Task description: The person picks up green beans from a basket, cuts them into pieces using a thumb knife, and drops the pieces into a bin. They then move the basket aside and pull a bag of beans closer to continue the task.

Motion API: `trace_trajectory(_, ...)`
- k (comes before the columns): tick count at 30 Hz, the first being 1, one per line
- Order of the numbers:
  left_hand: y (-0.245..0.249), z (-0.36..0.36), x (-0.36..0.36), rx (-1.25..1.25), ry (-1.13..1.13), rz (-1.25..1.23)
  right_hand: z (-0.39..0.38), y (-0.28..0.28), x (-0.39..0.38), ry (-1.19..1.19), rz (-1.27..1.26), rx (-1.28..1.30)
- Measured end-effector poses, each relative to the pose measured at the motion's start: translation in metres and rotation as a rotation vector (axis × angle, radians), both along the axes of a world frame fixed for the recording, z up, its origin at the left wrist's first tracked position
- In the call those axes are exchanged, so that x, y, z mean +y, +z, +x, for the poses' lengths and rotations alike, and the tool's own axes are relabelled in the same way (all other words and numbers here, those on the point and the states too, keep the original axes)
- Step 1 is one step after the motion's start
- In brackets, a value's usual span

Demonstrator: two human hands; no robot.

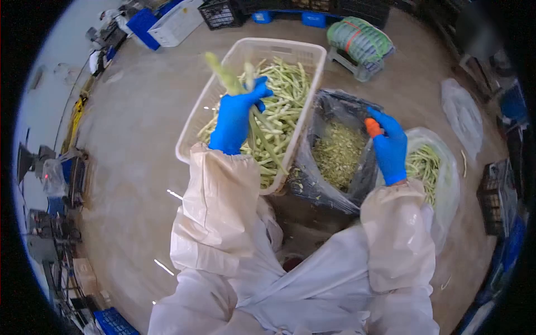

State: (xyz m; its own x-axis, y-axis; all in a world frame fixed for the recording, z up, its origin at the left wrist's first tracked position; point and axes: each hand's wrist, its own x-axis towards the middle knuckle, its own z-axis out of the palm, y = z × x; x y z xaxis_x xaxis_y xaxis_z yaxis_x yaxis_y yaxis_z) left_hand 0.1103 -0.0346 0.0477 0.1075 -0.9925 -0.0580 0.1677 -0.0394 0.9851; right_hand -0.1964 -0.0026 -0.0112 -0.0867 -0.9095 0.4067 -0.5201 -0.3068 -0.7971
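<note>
My left hand (231, 120), in a blue glove, is closed around a few long pale green stalks (222, 73), blurred at their upper ends. It is over a white plastic crate (191, 124) holding many similar stalks (287, 84). My right hand (391, 146), also gloved in blue, has its fingers drawn together beside an orange piece (373, 127) at the thumb; I cannot tell what it grips. Below and left of it, a black bin lined with a dark plastic bag (312, 173) contains chopped green bits (339, 153).
Right of the bin stands a clear plastic bag (446, 184) with green stalks inside. A green bundle (360, 42) rests on a small stool (341, 60) ahead. Dark crates (220, 14) line the back, and another crate (494, 198) stands at right. Another plastic bag (462, 114) lies on the floor.
</note>
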Motion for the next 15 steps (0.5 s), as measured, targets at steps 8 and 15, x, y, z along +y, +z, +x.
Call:
trace_trajectory(8,-0.036,-0.085,0.031,-0.913,-0.329,-0.06,0.03,0.022,0.017,0.092,-0.304,0.113)
trace_trajectory(15,-0.063,-0.098,0.035,-0.971,-0.249,-0.295,0.015,-0.004,0.017,0.16,0.027,0.324)
